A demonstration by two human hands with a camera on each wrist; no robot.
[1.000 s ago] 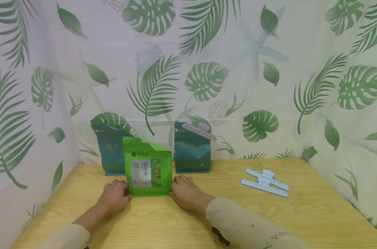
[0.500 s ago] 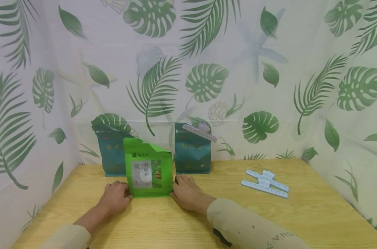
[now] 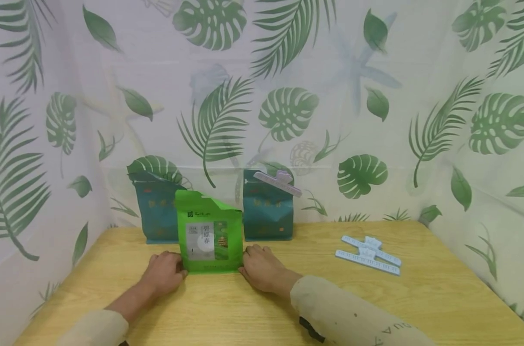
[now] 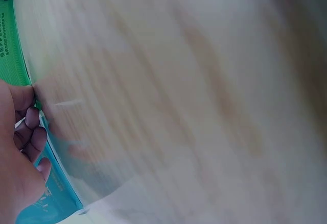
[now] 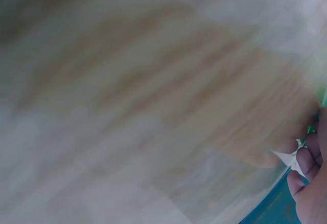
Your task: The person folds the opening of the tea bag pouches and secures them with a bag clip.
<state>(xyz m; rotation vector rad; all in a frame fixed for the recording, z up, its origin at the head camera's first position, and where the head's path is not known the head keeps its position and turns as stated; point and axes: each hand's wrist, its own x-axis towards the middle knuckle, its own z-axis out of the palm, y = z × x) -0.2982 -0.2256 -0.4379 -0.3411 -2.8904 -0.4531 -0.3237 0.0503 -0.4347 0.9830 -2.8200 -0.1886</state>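
Observation:
A bright green tea bag (image 3: 210, 233) stands upright on the wooden table, its top edge slanting down to the right. My left hand (image 3: 163, 273) holds its lower left edge. In the left wrist view, the thumb and curled fingers of the left hand (image 4: 20, 147) meet at the edge of the green bag (image 4: 9, 45). At the lower right edge, my right hand (image 3: 263, 269) grips the bag with bent fingers. Little of the right hand (image 5: 312, 183) shows in the right wrist view. The back of the green bag is hidden.
Behind stand two teal tea bags: the left one (image 3: 157, 216) is partly covered by the green bag, the right one (image 3: 268, 216) bears a slanted lilac sealing clip (image 3: 278, 182). Two light blue clips (image 3: 368, 254) lie on the table (image 3: 322, 298) at the right. A leaf-patterned curtain (image 3: 322, 62) encloses the back and sides.
The green bag has slid slightly to the right, and both hands have moved along with it. The teal bags and the clips stay in place.

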